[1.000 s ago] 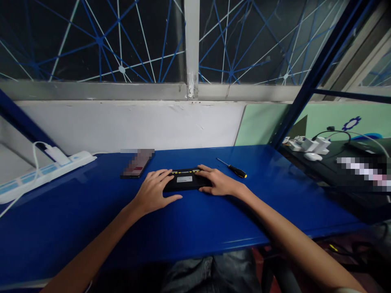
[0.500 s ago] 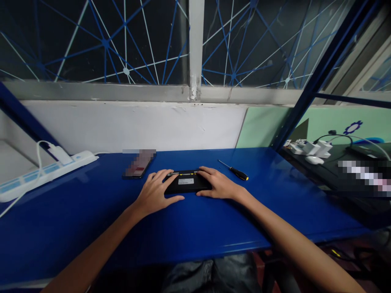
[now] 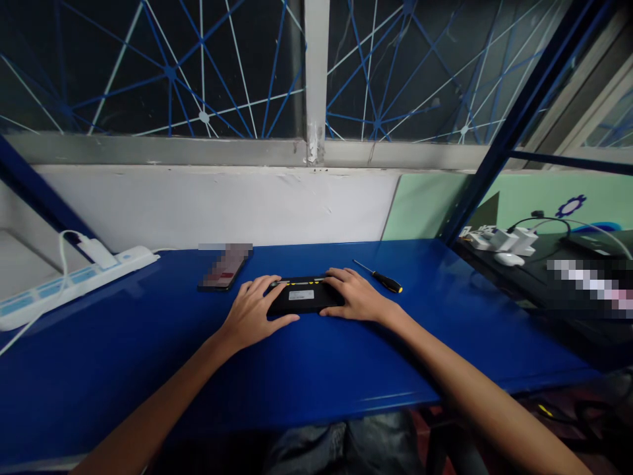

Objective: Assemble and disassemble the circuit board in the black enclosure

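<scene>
A flat black rectangular case (image 3: 279, 305) lies on the blue table, with a white label on top and yellow marks along its far edge. My left hand (image 3: 254, 311) grips its left end, fingers over the top and thumb along the near side. At the right end, my right hand (image 3: 357, 297) holds it the same way, with fingertips on the far edge and thumb at the near edge. The case's two ends are hidden under my hands. Just beyond my right hand lies a screwdriver (image 3: 386, 281) with a black and yellow handle.
A phone (image 3: 222, 280), partly blurred out, lies at the back left of the blue table (image 3: 316, 369). Farther left is a white power strip (image 3: 74, 287) with a plugged-in charger. White adapters (image 3: 514, 241) and cables sit on a dark surface to the right. A wall and window stand behind.
My right hand's fingers have shifted very slightly to the right on the case. Otherwise the hands and objects look the same.
</scene>
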Action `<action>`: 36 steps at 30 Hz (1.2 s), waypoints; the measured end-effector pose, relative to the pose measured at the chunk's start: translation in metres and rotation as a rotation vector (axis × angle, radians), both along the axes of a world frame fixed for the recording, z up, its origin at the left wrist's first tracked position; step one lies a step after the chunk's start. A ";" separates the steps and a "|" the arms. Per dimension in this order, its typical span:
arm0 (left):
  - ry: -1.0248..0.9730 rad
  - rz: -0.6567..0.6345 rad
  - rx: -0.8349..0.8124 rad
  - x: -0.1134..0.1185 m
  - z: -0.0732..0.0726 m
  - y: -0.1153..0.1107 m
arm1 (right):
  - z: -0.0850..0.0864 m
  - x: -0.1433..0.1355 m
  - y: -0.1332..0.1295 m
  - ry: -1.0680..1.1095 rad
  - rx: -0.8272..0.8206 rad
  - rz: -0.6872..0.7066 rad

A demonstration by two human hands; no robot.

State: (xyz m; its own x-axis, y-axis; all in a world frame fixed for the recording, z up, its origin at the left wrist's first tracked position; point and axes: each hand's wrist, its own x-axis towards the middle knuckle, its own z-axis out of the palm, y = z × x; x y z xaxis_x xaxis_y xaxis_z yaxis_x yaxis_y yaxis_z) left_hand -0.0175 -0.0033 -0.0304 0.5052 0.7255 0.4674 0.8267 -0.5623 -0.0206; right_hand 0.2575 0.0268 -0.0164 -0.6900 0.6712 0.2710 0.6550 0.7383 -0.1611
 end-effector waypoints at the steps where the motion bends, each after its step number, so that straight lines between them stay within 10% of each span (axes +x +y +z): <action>1: 0.000 0.001 0.000 0.000 0.000 0.000 | 0.000 0.000 0.000 -0.002 0.003 -0.003; 36: -0.061 -0.080 -0.135 -0.007 0.024 -0.008 | 0.020 0.010 0.002 0.238 -0.345 0.109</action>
State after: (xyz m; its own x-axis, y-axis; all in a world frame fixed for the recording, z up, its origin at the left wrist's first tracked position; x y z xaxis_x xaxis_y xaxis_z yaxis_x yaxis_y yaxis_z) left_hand -0.0246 -0.0115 -0.0061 0.5373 0.7425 0.4001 0.7766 -0.6206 0.1087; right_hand 0.2670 0.0291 0.0032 -0.7072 0.6772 0.2030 0.4912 0.6772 -0.5478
